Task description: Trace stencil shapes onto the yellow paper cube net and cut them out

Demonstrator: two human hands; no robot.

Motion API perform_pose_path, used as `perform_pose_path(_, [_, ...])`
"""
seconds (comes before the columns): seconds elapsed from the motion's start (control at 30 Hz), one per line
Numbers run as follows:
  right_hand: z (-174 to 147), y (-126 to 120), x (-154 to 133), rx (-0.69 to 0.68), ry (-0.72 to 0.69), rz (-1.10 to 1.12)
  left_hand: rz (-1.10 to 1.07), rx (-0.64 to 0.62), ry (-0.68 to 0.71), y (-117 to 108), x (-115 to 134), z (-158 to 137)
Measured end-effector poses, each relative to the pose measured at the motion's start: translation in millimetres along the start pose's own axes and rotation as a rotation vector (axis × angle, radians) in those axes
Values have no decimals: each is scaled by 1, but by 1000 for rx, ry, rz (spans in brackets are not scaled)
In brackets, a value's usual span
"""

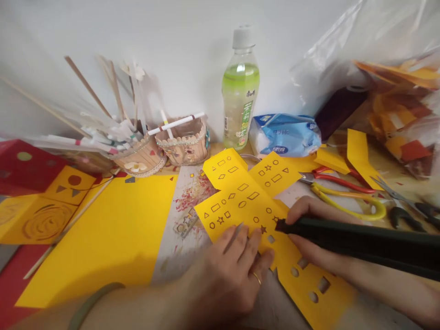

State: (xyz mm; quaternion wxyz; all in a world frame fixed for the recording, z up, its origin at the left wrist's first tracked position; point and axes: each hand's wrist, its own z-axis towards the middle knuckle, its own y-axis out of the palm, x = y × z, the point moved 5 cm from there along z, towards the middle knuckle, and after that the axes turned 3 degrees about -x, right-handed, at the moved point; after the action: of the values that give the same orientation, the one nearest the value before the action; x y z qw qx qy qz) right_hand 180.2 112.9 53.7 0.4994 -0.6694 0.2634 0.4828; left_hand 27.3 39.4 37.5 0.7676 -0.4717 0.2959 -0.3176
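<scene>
My left hand (237, 266), with a ring on one finger, presses down on the lower left edge of a yellow card cut-out (245, 199). Its fingers are bent and close together; a slim grey pointed thing (234, 237) shows between two of them, its kind unclear. Outlined stars, circles and other shapes cover the card, and several shaped holes pierce its lower part. In my right hand (309, 229) is a long black bar-shaped tool (357, 240). Its narrow end lies over the card beside a drawn star. The tool hides part of that hand.
A green-labelled drink bottle (241, 91), a blue tissue pack (287, 135) and decorated stick baskets (185, 146) holding pens stand along the wall. To the right lie yellow-and-red-handled pliers (343, 197) and black-handled scissors (409, 206). A large yellow sheet (113, 229) and red-and-yellow paper box (44, 197) are at left.
</scene>
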Motion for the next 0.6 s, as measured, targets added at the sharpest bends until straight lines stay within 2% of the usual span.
perform_pose_path(0.07, [2, 10, -1, -95, 14, -39, 32, -1, -4, 1, 3, 1])
perform_pose_path(0.13, [3, 17, 3, -131, -7, -87, 59, 12, -2, 1, 4, 1])
perform_pose_path(0.3, [5, 17, 16, -22, -134, -224, 117, 62, 12, 1, 2, -1])
perform_pose_path(0.4, [6, 18, 16, -110, -228, -212, 152, 28, 50, 4, 1, -3])
perform_pose_path(0.47, [7, 20, 16, -180, -219, -222, 162, 19, 67, 6, 0, -4])
perform_pose_path(0.6, [6, 19, 13, -91, -208, -284, 163, 12, 71, 7, -1, -5])
